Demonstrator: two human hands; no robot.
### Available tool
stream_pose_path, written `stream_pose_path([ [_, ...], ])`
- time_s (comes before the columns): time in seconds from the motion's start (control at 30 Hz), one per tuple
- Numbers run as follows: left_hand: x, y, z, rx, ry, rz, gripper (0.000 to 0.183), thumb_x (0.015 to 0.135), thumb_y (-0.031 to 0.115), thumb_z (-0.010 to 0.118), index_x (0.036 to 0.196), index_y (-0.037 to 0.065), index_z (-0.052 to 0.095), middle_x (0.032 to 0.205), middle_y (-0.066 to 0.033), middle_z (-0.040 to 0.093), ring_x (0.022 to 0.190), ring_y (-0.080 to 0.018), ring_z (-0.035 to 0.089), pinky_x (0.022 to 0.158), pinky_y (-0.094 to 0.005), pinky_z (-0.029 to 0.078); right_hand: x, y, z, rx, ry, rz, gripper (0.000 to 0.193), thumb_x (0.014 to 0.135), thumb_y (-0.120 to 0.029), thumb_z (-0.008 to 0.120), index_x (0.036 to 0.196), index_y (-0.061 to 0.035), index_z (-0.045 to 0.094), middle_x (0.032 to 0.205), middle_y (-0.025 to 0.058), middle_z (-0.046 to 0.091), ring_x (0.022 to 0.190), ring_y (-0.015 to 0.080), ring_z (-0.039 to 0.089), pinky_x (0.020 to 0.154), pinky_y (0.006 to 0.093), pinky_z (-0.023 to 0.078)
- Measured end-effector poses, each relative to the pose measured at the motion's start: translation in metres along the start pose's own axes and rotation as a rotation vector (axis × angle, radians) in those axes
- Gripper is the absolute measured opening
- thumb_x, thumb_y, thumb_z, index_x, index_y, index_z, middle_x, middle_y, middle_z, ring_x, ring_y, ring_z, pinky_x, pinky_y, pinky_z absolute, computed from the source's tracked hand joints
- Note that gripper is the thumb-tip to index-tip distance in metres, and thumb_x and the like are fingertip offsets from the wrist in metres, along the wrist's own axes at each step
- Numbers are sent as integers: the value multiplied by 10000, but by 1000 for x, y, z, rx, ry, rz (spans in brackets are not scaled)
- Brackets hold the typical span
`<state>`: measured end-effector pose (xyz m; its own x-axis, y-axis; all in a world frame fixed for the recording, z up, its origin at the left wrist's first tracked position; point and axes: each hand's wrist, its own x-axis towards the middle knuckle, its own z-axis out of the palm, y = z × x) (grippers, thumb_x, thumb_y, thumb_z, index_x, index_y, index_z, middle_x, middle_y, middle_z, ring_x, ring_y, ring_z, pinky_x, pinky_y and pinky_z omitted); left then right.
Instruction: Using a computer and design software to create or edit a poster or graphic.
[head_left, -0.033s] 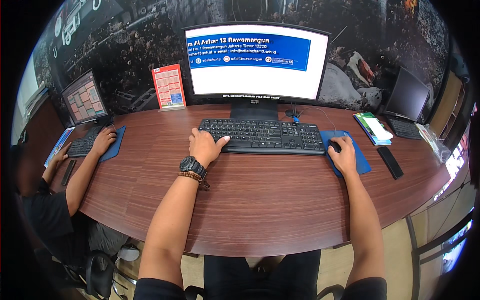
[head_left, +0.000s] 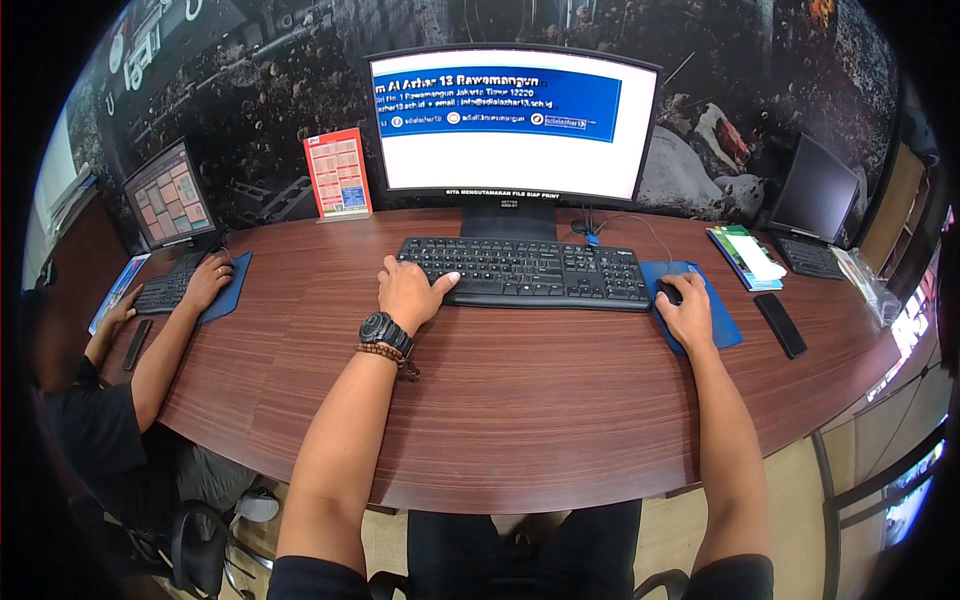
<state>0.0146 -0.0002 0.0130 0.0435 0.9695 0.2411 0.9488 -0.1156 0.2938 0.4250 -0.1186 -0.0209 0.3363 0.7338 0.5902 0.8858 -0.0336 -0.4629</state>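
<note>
My left hand rests on the left end of a black keyboard, its fingers apart and the thumb stretched toward the lower keys. A black watch and a beaded bracelet circle that wrist. Under my right hand is a black computer mouse, its front showing past the fingers, on a blue mouse pad. Behind the keyboard stands a wide monitor with a blue banner across a white page.
At the left a co-worker has both hands at another keyboard before a monitor. A red desk calendar stands beside my monitor. Toward the right lie a black phone, printed booklets and a third keyboard below a dark screen.
</note>
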Motion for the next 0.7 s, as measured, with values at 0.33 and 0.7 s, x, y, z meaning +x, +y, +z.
stream_pose_path([
  [0.33, 1, -1, 2, -5, 16, 3, 880, 853, 661, 645, 1081, -189, 640, 1257, -307, 500, 1120, -439, 549, 923, -482, 520, -1, -2, -1, -1, 14, 6, 329, 795, -220, 675, 1076, -55, 726, 1146, 178, 611, 1073, 369, 613, 936, 435, 499],
  [0.7, 0, -1, 2, -12, 11, -7, 866, 852, 647, 657, 1073, -190, 641, 1276, -305, 488, 1132, -438, 540, 932, -488, 516, -5, -19, -5, -48, 35, -78, 250, 805, -165, 658, 1035, -105, 734, 1217, 152, 574, 1197, 380, 535, 1006, 456, 456],
])
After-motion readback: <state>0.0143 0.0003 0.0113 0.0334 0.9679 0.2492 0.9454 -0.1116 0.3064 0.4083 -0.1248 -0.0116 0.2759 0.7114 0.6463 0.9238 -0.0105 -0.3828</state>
